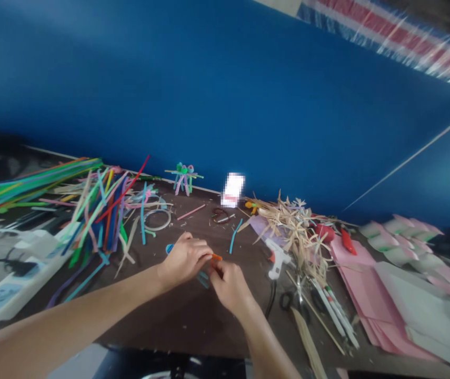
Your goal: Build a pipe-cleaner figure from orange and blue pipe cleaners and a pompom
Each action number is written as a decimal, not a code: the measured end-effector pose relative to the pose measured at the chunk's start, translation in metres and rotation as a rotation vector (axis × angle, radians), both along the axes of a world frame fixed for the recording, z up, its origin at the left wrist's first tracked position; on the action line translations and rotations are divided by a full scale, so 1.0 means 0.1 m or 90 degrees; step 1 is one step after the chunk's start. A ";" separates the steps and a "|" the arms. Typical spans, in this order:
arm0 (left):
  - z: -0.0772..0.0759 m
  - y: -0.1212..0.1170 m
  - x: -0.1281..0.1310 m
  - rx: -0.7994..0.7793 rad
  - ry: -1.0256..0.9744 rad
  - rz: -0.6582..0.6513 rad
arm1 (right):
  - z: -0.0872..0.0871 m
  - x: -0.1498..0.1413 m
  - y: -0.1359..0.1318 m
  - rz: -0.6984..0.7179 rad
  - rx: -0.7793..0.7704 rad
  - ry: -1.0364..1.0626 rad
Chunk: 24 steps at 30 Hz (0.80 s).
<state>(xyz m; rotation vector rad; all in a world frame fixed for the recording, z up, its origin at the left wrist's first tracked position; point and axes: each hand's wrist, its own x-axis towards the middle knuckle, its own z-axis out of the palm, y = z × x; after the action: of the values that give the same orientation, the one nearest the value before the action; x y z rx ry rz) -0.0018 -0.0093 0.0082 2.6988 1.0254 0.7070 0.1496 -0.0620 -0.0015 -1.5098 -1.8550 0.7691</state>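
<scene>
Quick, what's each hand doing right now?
Left hand: closed, pinching an orange strip.
Right hand: closed beside it; what it holds cannot be told.

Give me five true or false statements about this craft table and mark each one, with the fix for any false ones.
1. A white hot glue gun lies on the dark brown tabletop, right of the right hand. True.
2. The left hand grips black-handled scissors. False: the scissors lie on the tabletop, right of the hands.
3. Pink paper sheets lie toward the table's right side. True.
4. A white power strip sits beside a pile of dried straw. False: the strip is at far left; the straw is right of the hands.
5. A small orange strip end shows between the hands. True.
</scene>
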 end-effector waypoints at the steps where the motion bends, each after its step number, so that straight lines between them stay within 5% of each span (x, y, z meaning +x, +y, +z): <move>1: 0.01 0.00 0.00 0.019 0.019 -0.011 | 0.03 0.01 -0.01 0.002 0.012 -0.034; 6: 0.06 -0.01 0.02 0.040 0.047 -0.061 | 0.19 0.11 0.04 -0.015 0.050 -0.109; 12: 0.13 0.00 0.00 -0.146 -0.052 -0.146 | 0.20 0.25 0.23 0.021 -0.062 0.111; 24: 0.10 0.06 -0.08 -0.424 -0.111 -0.066 | 0.16 0.26 0.25 0.013 -0.115 0.202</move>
<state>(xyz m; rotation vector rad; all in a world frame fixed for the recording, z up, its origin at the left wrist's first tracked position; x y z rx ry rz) -0.0103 -0.0036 0.0181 2.0600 0.8723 0.4608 0.1753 -0.0372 0.0149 -1.3825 -1.6005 1.1407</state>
